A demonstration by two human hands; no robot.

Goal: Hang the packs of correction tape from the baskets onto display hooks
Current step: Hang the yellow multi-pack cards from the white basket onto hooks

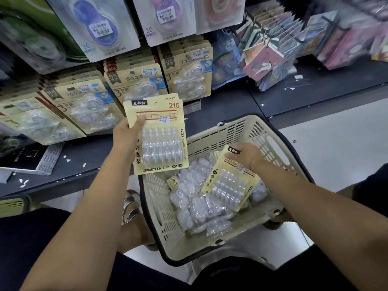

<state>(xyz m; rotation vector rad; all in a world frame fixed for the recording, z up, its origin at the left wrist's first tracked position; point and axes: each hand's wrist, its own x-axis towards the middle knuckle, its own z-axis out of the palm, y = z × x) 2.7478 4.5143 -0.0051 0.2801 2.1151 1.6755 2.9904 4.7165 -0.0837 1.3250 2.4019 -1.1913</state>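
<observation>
Holding stacked packs (161,141) above basket (156,208), left hand (127,134) grip clamped; right hand (246,154) grip pinches another pack (227,186) inside.

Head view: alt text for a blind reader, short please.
A person's left hand holds up yellow card packs of clear correction tape while the right hand grips another yellow pack lying in a beige slotted plastic basket. Tan three-tape packs hang on the display behind.
</observation>
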